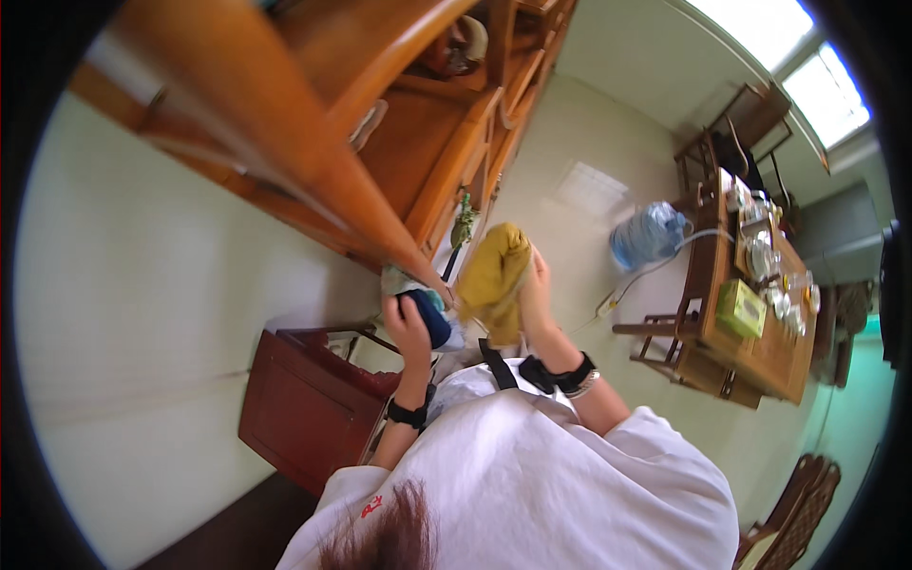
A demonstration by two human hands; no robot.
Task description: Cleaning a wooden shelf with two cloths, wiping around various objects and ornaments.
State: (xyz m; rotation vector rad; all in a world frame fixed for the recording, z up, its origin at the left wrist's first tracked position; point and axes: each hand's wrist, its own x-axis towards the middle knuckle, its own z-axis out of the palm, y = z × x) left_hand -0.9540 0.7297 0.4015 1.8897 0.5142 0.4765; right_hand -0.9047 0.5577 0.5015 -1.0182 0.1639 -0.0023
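Observation:
My right hand (537, 291) holds a bunched mustard-yellow cloth (494, 274) up in front of my body. My left hand (407, 329) is around a dark blue, rounded bundle (429, 320) that looks like fabric. Paler white and teal material (399, 280) shows around that bundle, partly hidden by my fingers; I cannot tell whether it is one piece with it. A wooden post (342, 178) of a large shelf unit slants down close to my left hand. Both wrists wear black bands.
The orange-brown shelf unit (445, 157) has objects on its shelves. A dark red wooden cabinet (313, 413) is beside my left arm. To the right are a blue water jug (647, 235), a power strip (607, 308) and a wooden tea table (719, 349) bearing glassware and a tissue box (741, 308).

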